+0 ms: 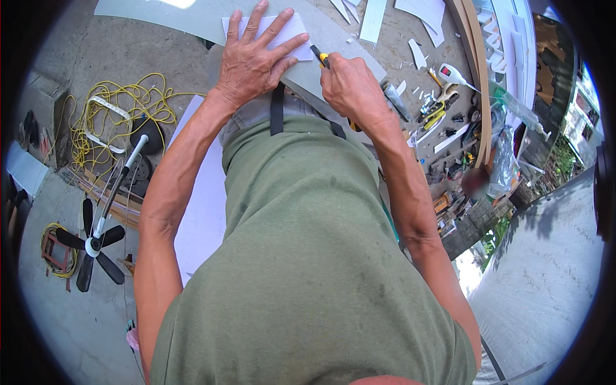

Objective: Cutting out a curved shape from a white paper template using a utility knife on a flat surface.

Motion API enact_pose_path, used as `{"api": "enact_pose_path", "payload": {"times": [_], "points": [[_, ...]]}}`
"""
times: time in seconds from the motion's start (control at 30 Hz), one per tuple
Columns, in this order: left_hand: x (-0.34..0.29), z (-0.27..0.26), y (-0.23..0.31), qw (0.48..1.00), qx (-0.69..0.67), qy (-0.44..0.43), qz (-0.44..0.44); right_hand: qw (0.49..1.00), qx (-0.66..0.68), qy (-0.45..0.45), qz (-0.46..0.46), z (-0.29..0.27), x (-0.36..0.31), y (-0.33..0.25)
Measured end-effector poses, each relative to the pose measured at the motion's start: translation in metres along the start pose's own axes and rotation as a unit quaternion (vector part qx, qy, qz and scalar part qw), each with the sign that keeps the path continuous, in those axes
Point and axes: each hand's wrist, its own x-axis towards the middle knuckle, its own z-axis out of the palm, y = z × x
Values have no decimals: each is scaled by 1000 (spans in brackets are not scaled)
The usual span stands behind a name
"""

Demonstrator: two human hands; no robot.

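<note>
My left hand [251, 67] lies flat with fingers spread on a small white sheet [299, 50], pressing it against a large pale grey board [147, 18]. Just beyond the sheet's right edge, my right hand [351, 86] is closed around a black and yellow utility knife [323, 59]. The knife's front end points up and left, close to the sheet's edge. Whether the blade touches the sheet is too small to tell. My right fingers cover most of the handle.
White offcuts [373, 22] lie beyond the board. Right of my right hand are scattered hand tools [436, 114] and a white glue gun [451, 75], near curved brown edging [473, 58]. At left are a coiled yellow cord [96, 122] and a black-bladed fan [94, 245].
</note>
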Motion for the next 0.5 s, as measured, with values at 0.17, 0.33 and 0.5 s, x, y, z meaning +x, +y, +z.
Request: {"api": "enact_pose_path", "payload": {"times": [0.17,0.33,0.5], "points": [[1,0,1,1000,0,-2,-4,999,17,29,21,11,-5,-5],[3,2,4,1000,8,-1,-3,995,58,70,51,28,-14,-12],[-2,10,0,1000,2,5,-9,992,76,72,67,40,-20,-12]]}}
